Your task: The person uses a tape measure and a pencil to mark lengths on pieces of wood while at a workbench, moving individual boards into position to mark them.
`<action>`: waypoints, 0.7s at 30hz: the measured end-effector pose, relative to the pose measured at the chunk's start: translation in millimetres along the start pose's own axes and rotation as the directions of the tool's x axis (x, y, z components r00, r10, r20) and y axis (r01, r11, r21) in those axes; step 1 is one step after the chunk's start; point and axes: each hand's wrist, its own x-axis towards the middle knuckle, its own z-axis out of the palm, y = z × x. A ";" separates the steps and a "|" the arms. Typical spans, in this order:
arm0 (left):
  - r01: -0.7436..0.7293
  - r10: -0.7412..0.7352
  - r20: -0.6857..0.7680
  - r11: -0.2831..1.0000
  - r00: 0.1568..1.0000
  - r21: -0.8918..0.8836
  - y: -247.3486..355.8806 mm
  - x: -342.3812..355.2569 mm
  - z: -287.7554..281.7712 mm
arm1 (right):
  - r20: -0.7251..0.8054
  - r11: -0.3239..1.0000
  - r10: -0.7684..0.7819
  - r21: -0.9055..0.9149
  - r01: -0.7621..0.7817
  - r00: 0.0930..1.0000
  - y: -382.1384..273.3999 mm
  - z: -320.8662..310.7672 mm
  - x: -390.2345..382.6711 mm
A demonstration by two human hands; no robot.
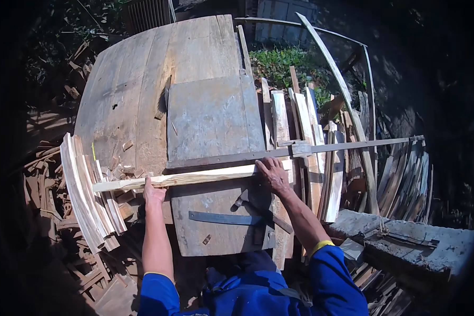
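Observation:
A long, pale wooden piece (210, 176), shaped along its length, lies crosswise in front of me beside a dark straight bar (221, 159). My left hand (154, 194) grips it toward its left end, thumb on top and the other fingers mostly hidden. Near the right end, my right hand (274, 175) is closed over it from above, with fingertips on the far edge. On the near part of the table lie a bluish flat metal strip (224, 218) and a hammer (241, 200), its handle partly in shadow.
The worn plank table (116, 100) carries a grey board (208, 113) and wood chips. Pale slats (84, 195) are stacked at the left edge; several boards (300, 116) stand along the right. A concrete ledge (405, 237) is at the lower right. Scrap wood (42, 195) heaps at left.

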 end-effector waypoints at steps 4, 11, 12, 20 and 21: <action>-0.033 0.033 -0.006 0.998 0.999 0.046 -1.3 12.5 12.0 | -0.032 0.999 0.025 0.023 -0.024 0.999 6.9 -1.5 2.7; -0.042 0.052 -0.040 0.976 0.998 0.216 15.7 42.9 8.6 | -0.049 0.998 0.002 0.060 0.001 0.999 4.7 -0.9 14.2; -0.050 0.060 -0.053 0.985 0.997 0.168 24.1 47.3 7.9 | -0.054 0.996 -0.008 0.085 0.013 0.998 0.2 2.3 22.1; 0.000 0.003 -0.023 0.992 1.000 0.128 4.4 27.1 19.6 | -0.113 0.994 -0.021 0.100 0.033 0.993 11.9 11.9 21.0; 0.010 -0.010 -0.008 0.998 1.000 0.059 0.6 20.8 24.3 | -0.098 0.995 -0.008 0.095 0.017 0.995 12.4 10.5 21.4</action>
